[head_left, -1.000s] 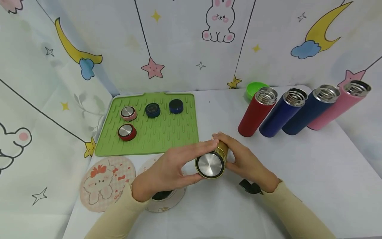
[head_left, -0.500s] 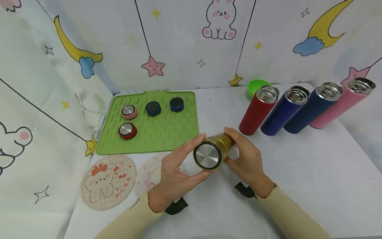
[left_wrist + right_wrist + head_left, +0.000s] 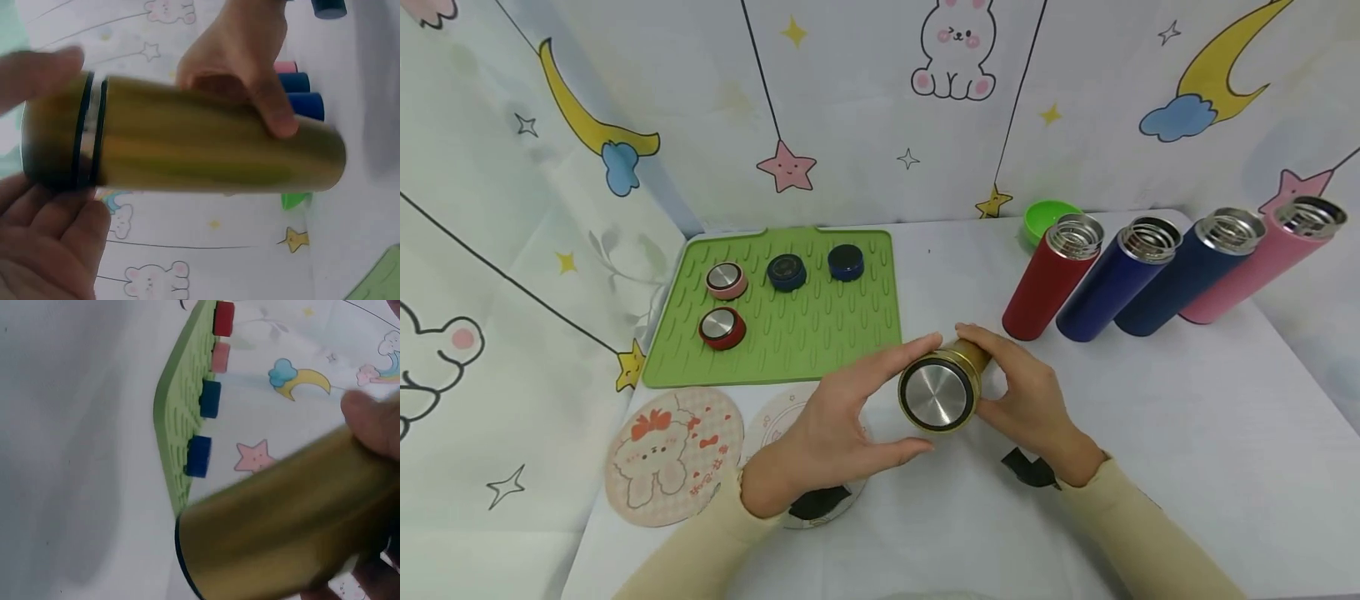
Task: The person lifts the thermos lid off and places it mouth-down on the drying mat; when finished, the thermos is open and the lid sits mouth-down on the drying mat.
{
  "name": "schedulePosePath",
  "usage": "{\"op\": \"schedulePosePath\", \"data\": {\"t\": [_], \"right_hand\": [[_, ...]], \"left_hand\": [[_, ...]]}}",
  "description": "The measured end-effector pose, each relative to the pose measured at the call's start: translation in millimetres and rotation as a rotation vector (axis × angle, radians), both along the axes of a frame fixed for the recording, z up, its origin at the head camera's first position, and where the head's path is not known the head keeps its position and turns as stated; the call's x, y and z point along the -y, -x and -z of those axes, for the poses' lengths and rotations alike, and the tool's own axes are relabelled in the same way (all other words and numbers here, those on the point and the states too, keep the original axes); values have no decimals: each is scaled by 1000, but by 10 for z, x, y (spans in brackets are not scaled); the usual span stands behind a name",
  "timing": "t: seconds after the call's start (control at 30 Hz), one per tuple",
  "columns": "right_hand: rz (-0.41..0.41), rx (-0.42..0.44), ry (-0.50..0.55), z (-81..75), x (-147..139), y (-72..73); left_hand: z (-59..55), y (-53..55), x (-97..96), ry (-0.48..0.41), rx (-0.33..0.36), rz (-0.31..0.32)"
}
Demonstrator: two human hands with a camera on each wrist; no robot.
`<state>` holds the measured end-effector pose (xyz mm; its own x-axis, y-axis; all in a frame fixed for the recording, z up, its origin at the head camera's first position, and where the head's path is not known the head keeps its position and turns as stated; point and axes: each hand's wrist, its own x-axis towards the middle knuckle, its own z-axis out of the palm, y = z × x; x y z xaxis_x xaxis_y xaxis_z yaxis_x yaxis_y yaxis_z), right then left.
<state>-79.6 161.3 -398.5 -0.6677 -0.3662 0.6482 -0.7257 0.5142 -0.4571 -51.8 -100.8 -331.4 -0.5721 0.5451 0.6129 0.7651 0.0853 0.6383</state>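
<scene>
A gold thermos bottle (image 3: 206, 150) is held above the white table, its steel-topped lid (image 3: 936, 395) toward the head camera. My right hand (image 3: 1030, 400) grips the bottle's body, thumb on one side and fingers on the other. Around the lid, my left hand (image 3: 842, 417) is spread wide. A gap shows between its thumb and the lid in the head view, while its other fingertips are right at the lid's upper edge. The left wrist view shows the lid seated on the bottle, with a dark ring and a steel band at the joint.
Red (image 3: 1051, 279), blue (image 3: 1116, 282), dark blue (image 3: 1187, 273) and pink (image 3: 1262, 262) lidless bottles stand at the right. Behind them is a green bowl (image 3: 1048, 218). A green mat (image 3: 805, 354) carries several lids at the back left. Round coasters (image 3: 673, 457) lie in front of it.
The left hand turned about the lid with its fingers on it, then its thumb came away and the hand spread wider. The right hand kept its grip, moving only slightly.
</scene>
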Motion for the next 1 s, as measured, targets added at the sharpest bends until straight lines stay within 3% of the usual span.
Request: {"op": "schedulePosePath", "data": {"t": [0.1, 0.2, 0.3, 0.4, 0.57, 0.77, 0.83, 1.0], "right_hand": [[-148, 79, -3, -5, -50, 40], [-262, 82, -7, -6, -60, 78], [-310, 56, -34, -26, -61, 102], [-310, 64, -61, -56, -70, 106], [-235, 61, -45, -84, -53, 64], [37, -116, 9, -15, 108, -40], [103, -153, 17, 4, 161, -70], [128, -167, 40, -2, 213, -95]], "left_hand": [[-60, 19, 37, 87, -24, 85], [-110, 12, 52, 153, -70, 153], [-137, -2, 52, 207, -144, 186], [-143, -12, 46, 234, -211, 178], [-95, -18, 24, 136, -261, 95], [38, -25, -35, -107, -235, -91], [69, -25, -55, -166, -229, -126], [100, -22, -90, -217, -249, -158]]}}
